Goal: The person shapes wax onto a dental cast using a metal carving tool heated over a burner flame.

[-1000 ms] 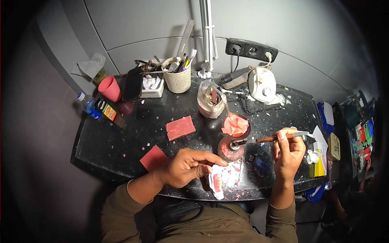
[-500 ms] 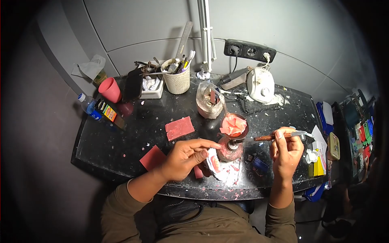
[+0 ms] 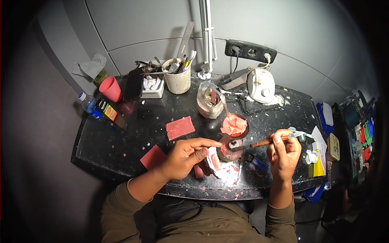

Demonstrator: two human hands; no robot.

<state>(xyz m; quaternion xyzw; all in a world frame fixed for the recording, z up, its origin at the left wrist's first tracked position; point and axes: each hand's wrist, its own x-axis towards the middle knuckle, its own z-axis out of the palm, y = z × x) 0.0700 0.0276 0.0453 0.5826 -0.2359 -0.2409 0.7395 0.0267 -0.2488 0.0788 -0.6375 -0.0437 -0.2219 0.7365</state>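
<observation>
My left hand [image 3: 183,158] is closed on a white plaster dental cast [image 3: 213,161] with pink wax on it, held low over the bench. Its index finger points toward the glass spirit burner [image 3: 229,154]. In my right hand [image 3: 285,156] is a wax knife [image 3: 264,142] with a brown handle, gripped between thumb and fingers. The knife's thin blade reaches left to the burner's top; any flame is hard to make out. Just behind the burner, a round pan [image 3: 246,131] carries folded pink wax pieces [image 3: 233,124].
Pink wax sheets [image 3: 180,128] lie left of the burner. A blue lighter [image 3: 259,163] rests between burner and right hand. Behind stand a plastic-lined tub [image 3: 209,106], a woven tool cup [image 3: 178,83] and a white control unit [image 3: 260,86]. A pink cup [image 3: 110,89] is far left.
My right hand has shifted slightly left, and the wax knife's blade has dropped lower, to the burner's top. My left hand and the dental cast stay almost still.
</observation>
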